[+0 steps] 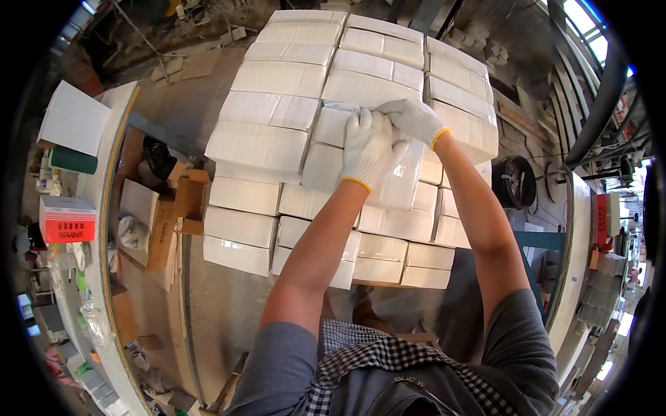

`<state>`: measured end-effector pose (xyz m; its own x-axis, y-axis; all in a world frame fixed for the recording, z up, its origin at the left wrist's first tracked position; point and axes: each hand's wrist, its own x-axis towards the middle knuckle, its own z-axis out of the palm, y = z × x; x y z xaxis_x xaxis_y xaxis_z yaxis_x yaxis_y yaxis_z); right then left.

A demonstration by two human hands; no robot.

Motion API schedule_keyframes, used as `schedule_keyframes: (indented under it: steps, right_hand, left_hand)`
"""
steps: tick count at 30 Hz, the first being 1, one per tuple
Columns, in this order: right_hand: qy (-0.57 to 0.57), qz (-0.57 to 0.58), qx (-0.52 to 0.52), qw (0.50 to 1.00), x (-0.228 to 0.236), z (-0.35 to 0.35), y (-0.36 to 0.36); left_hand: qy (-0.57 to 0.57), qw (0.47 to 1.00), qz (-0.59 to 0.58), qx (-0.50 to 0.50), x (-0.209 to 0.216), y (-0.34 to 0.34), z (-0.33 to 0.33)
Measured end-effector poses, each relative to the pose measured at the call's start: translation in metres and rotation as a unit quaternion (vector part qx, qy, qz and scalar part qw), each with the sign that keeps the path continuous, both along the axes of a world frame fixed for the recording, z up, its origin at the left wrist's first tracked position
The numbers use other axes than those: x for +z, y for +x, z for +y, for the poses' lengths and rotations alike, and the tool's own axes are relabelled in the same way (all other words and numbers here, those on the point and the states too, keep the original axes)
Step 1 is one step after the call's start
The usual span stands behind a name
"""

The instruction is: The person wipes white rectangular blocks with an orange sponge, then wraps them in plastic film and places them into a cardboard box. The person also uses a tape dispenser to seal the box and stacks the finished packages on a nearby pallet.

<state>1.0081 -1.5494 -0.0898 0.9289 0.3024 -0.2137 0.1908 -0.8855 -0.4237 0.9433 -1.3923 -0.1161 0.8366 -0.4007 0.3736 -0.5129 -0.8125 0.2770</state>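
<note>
Both my hands wear white knit gloves with yellow cuffs and rest on a shiny, film-wrapped white carton (397,188) in the middle of a large stack. My left hand (366,147) lies palm down on it, fingers stretched away from me and thumb spread to the right. Beside it, my right hand (414,119) comes in from the right, its slightly bent fingers pointing left and touching the left hand's fingers. The right fingertips are partly hidden. Just left of the fingers, a pale printed strip (340,107) shows at the carton's far edge.
Similar white cartons (258,143) surround my hands in several rows and layers. On the left stands a long bench (104,208) with a red-and-white box (67,219); opened brown cardboard boxes (164,225) are beyond its edge. A black bucket (513,182) and another bench (570,249) stand right.
</note>
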Motion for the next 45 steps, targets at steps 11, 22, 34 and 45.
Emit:
schedule_keyframes:
  steps: [11, 22, 34, 45]
  right_hand:
    - [0.301, 0.268, 0.024, 0.915, 0.016, 0.026, 0.014]
    - [0.165, -0.004, -0.024, 0.986, 0.032, 0.002, 0.012]
    - [0.536, 0.107, -0.559, 0.623, -0.165, -0.023, -0.192]
    - [0.733, 0.104, -0.517, 0.431, -0.230, -0.013, -0.213]
  left_hand:
    - [-0.080, 0.995, -0.043, 0.028, 0.011, -0.030, 0.008]
    - [-0.182, 0.982, -0.042, -0.014, -0.022, 0.002, 0.008]
    - [-0.507, 0.723, 0.405, 0.240, -0.061, -0.161, 0.064]
    - [-0.361, 0.680, 0.616, 0.165, -0.143, -0.114, 0.067]
